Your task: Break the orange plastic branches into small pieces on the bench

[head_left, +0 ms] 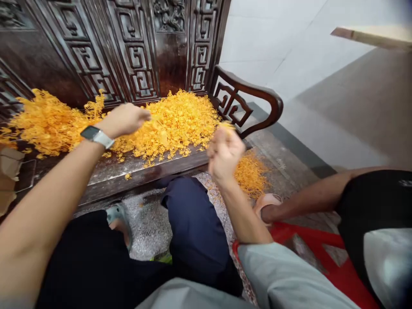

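Observation:
My left hand [125, 119], with a watch [92, 133] on its wrist, hangs over a heap of small yellow-orange plastic pieces [183, 116]. Its fingers are closed together; whatever is between them is too blurred to make out. Off the right end of the heap, my right hand [225, 154] is raised in a fist. A bit of yellow plastic [227, 125] shows above its curled fingers. The heap spreads along the seat of a dark carved wooden bench [112, 171], and its pieces look small and spindly.
The bench's curved armrest [257, 92] stands beyond my right hand. Thin orange strands [252, 174] lie piled on the floor. Another person's leg [309, 195] and a red plastic stool [322, 253] are at the right. A cardboard box [8, 176] sits at the left edge.

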{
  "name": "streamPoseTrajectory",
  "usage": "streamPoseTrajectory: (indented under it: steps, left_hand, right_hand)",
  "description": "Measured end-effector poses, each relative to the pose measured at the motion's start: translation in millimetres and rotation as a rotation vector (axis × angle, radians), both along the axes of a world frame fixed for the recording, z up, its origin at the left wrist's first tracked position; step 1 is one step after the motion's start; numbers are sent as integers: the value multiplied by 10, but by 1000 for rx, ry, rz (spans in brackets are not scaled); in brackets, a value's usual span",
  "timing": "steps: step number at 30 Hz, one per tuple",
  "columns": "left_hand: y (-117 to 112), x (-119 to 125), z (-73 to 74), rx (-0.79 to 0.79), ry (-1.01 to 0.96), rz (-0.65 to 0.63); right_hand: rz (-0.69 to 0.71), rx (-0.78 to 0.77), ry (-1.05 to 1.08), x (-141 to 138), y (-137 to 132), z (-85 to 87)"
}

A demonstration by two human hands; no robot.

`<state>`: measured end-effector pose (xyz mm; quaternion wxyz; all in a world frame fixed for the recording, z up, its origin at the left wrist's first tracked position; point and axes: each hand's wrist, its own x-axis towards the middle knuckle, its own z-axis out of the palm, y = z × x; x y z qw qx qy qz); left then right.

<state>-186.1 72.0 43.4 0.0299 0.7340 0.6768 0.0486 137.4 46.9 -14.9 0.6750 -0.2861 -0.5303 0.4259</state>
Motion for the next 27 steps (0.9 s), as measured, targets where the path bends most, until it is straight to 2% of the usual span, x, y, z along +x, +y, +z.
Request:
streamPoseTrajectory:
  steps: [1,3,5,7,10,13,15,16,18,19,21,24,27]
  left_hand:
    - [57,-169,-28,8,57,86]
    - [91,-416,-35,-16,57,156]
    - [40,-471,-6,17,-68,133]
    - [-49,-348,15,92,-212,84]
    - [-199,-46,17,161,-308,60]
    - [-351,171,24,160,-296,40]
    - [-440,248,36,172,-311,29]
    - [-475,275,40,183,-328,33]
    - [-523,318,39,207,-364,53]
    - [-534,336,34,217,-378,61]
    - [-537,372,22,231,-378,69]
    - [-527,428,26,229,-278,83]
    - [-540,483,63,178,-222,110]
  right_hand:
    - [-36,0,47,126,-151,-11]
    - [-56,-24,38,305,-326,-72]
    - [-21,-39,-57,316,-258,-142]
    - [19,8,-144,138,63,-187]
    - [-3,109,-308,-322,847,-276]
    - [-73,33,-611,-726,1564,-472]
    - [-130,-62,-653,-896,1789,-604]
    - [-157,-125,-621,-956,1808,-649]
    - [-172,-223,-492,-1044,1682,-681]
    - [-130,-230,-422,-1077,1556,-667]
    - [28,-152,-296,-1132,1238,-597]
    - [276,-19,-203,-1219,768,-465]
    - [353,-17,-170,-1328,461,-420]
